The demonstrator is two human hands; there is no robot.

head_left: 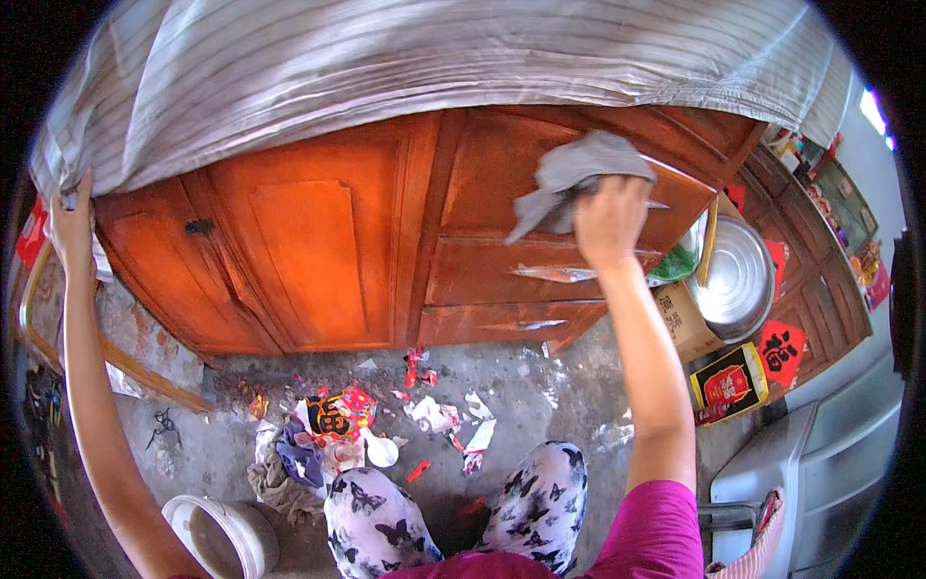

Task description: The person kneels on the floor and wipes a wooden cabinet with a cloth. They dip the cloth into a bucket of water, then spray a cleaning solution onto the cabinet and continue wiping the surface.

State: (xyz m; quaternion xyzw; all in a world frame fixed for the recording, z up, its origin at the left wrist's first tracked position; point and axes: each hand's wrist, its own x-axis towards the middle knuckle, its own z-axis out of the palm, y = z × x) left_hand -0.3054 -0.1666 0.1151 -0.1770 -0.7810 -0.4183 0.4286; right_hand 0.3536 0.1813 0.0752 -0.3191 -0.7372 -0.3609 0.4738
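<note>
My right hand [614, 220] is closed on a grey cloth [590, 159], slightly blurred, against the upper drawer front of a reddish-brown wooden cabinet [318, 251]. The cloth is bunched at my fingers, and a loose corner hangs to the left. At the cabinet's left end, my left hand [71, 232] rests by the corner with its fingers apart. Its fingertips touch the hanging edge of a pale striped sheet [386, 58] that covers the cabinet top. Light glints off the metallic-looking strips on the drawers.
Paper scraps [434, 415] and crumpled cloths [289, 478] litter the concrete floor before my knees. A white bucket [222, 536] stands lower left. Right of the cabinet are a round metal lid or basin [735, 280], a cardboard box [685, 323] and a grey plastic chair [820, 473].
</note>
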